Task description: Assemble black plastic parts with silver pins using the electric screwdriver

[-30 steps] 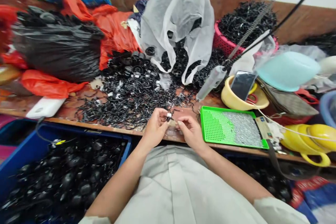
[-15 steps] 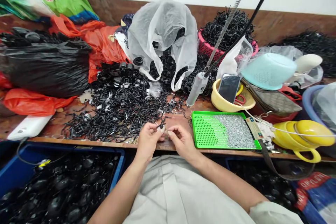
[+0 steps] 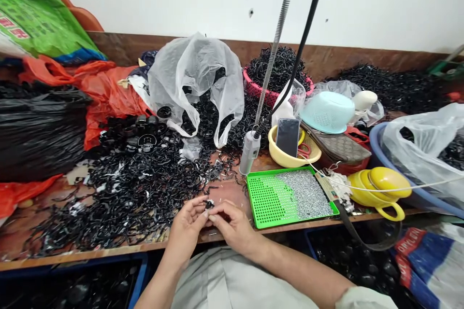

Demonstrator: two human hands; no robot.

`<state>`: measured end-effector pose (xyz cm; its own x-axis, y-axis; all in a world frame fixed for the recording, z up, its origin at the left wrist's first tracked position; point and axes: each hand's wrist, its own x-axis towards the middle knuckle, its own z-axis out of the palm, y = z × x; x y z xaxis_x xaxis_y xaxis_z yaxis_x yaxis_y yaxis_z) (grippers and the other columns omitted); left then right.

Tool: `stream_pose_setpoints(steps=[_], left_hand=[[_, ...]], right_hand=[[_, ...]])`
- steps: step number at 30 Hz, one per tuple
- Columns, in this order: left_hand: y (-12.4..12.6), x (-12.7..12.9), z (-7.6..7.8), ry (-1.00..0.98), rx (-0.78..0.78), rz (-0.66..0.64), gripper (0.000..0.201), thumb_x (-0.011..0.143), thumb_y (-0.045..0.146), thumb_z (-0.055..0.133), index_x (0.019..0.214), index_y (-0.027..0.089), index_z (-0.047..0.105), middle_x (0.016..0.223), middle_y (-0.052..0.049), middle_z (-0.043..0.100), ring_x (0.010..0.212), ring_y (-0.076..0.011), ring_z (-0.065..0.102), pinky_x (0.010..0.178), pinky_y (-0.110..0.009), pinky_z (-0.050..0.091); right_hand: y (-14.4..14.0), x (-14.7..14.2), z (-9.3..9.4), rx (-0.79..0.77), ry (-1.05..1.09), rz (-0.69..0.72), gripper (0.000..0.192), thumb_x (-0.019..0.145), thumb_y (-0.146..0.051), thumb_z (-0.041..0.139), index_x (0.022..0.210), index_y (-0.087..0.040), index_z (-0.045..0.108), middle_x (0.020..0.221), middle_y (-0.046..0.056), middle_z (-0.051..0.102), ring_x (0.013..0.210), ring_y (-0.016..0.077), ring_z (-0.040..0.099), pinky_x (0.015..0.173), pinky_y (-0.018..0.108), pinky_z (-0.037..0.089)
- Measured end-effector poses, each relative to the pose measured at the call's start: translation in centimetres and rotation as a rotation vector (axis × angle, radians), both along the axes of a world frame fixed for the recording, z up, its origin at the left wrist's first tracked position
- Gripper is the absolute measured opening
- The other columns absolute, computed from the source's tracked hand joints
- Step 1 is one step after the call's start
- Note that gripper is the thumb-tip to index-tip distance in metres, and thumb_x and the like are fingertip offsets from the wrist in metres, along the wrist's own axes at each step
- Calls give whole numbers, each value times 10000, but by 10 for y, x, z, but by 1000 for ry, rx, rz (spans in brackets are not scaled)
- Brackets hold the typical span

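My left hand (image 3: 186, 224) and my right hand (image 3: 234, 224) meet at the front edge of the wooden bench (image 3: 232, 188). Their fingertips pinch a small black plastic part (image 3: 209, 204) between them. A wide heap of loose black plastic parts (image 3: 137, 188) lies just left of and behind my hands. To the right of my right hand sits a green perforated tray (image 3: 275, 200) half covered with small silver screws (image 3: 308, 193). A grey powered screwdriver (image 3: 249, 152) hangs on a cable above the tray's far left corner.
A translucent bag (image 3: 197, 77), a black bag (image 3: 39, 125) and orange bags (image 3: 105, 91) crowd the back. A yellow bowl (image 3: 275, 152) holds a phone (image 3: 288, 136). A pink basket (image 3: 264, 94), teal colander (image 3: 328, 112), yellow jug (image 3: 380, 186) and a blue bin (image 3: 139, 280) below surround me.
The view has tilted up and swung right, so the bench now sits lower and further left. My hands stay together on the small part, drawn closer to the bench edge.
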<state>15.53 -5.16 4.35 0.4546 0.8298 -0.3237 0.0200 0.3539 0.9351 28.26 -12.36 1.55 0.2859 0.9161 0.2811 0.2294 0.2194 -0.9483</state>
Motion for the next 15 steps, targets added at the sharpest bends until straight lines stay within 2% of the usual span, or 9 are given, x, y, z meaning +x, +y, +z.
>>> stream_pose_setpoints(steps=[4, 9, 12, 15], left_hand=[[3, -4, 6, 41, 9, -16, 429, 704, 277, 740, 1095, 165, 605, 852, -26, 675, 705, -121, 607, 636, -222, 521], [-1, -10, 9, 56, 45, 6, 293, 670, 247, 743, 912, 174, 594, 819, -17, 668, 737, -146, 621, 661, -262, 549], [-9, -9, 6, 58, 49, -30, 281, 664, 256, 749, 871, 179, 575, 798, -15, 662, 727, -157, 626, 659, -292, 561], [-16, -6, 3, 41, 114, -62, 290, 680, 251, 733, 926, 182, 595, 860, -31, 678, 800, -181, 653, 706, -307, 563]], right_hand=[[0, 1, 0, 87, 11, 7, 124, 859, -247, 621, 954, -247, 701, 880, 39, 667, 866, 171, 622, 806, 318, 506], [-1, 1, -2, 17, 11, -32, 108, 846, -245, 634, 926, -237, 706, 856, 31, 677, 824, 165, 622, 777, 309, 506], [0, 0, 6, -27, 46, -37, 117, 871, -258, 600, 945, -223, 684, 858, 21, 690, 773, 149, 631, 716, 279, 506], [6, 2, 23, 33, 0, 24, 133, 898, -250, 558, 976, -214, 660, 929, 35, 682, 861, 152, 631, 788, 290, 505]])
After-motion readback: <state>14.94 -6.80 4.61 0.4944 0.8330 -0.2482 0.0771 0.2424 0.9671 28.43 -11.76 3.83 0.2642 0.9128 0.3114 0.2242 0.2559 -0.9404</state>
